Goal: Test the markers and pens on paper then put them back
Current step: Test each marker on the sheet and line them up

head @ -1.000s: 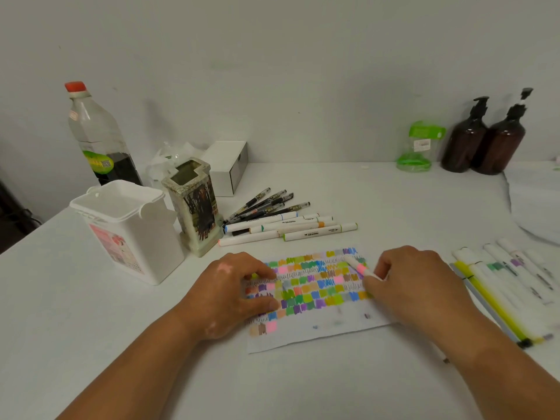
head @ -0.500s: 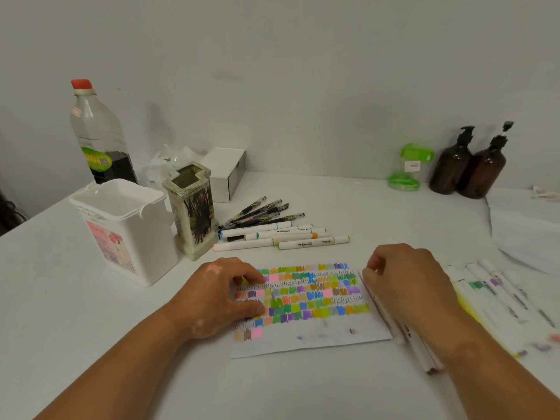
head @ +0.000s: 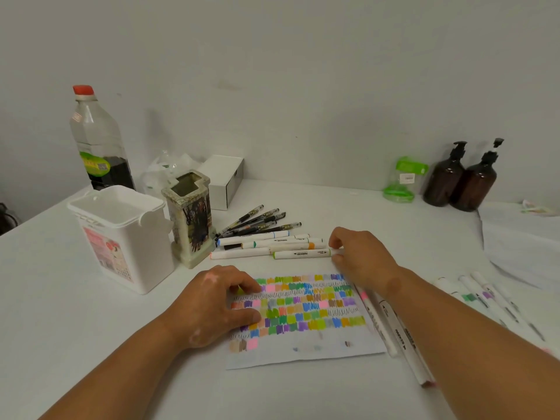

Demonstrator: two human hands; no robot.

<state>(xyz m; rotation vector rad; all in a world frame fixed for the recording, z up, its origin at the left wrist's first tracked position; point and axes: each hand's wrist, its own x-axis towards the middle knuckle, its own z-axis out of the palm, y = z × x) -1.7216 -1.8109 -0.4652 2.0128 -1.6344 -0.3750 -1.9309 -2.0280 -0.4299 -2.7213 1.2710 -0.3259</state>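
Marker (head: 300, 254): light, hard, rolls; grab mid. R hand (head: 360, 256) curls at its right end, grip unclear. L hand (head: 218, 301), fingers loose, presses paper (head: 303, 350).

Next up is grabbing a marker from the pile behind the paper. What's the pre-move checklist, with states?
1. Left hand pressing the paper down: ok.
2. Right hand at the end of the green-capped marker: ok.
3. Grip closed on that marker: cannot tell.
4. Green cap seated: ok; the other end is hidden by the hand.
5. Bare space left on the paper: ok, a strip along the near edge.
6. White tub open on top: ok.
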